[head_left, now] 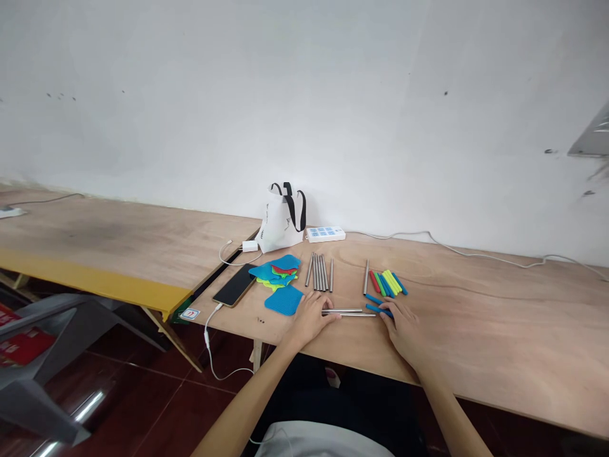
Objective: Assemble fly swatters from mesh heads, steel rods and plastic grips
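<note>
Near the table's front edge, my left hand (313,315) is closed on the left ends of two thin metal tubes (352,310) lying side by side, pointing right. My right hand (400,322) has its fingers closed on a blue stick (375,308) by the tubes' right ends. Just behind it lies another blue stick (373,298). Farther back sits a row of red, green, blue and yellow sticks (389,284), with a single metal tube (366,277) at its left. Several more metal tubes (320,273) lie in a group behind my left hand.
Left of my left hand are a blue textured mat (284,300) and a pile of coloured mats (276,271). A phone (235,285) with a white cable lies farther left. A white bag (280,222) and a power strip (325,234) stand by the wall.
</note>
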A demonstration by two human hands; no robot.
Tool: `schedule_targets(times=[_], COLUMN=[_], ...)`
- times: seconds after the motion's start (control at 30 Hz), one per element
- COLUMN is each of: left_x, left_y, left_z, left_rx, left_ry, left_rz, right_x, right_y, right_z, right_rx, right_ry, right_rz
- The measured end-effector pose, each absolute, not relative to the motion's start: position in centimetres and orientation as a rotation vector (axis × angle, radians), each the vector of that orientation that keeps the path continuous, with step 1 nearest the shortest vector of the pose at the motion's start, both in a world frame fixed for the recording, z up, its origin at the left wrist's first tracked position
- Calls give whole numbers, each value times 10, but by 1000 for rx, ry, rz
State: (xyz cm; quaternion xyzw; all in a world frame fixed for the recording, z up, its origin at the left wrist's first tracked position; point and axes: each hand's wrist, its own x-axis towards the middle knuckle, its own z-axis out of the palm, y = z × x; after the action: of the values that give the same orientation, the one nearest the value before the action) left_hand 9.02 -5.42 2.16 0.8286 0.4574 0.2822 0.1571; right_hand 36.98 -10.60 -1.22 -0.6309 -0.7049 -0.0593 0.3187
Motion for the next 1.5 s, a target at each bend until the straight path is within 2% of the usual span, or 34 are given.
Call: schedule_targets(times=[0.67,1.1,1.5], left_x=[89,91,90], left_y=[-58,-57,-66], left_z=[27,26,30], left_rx=[2494,2422,2382], left_ry=[1076,1178,1197], left_rz=[822,1060,841], right_x=[370,366,364], right_y=[-105,-104,-107], right_z=[-13,-4,-1], right_rx=[-1619,-1496,-1419], right_ry=[-1883,-1728,-1752], right_rz=[-143,-119,-148])
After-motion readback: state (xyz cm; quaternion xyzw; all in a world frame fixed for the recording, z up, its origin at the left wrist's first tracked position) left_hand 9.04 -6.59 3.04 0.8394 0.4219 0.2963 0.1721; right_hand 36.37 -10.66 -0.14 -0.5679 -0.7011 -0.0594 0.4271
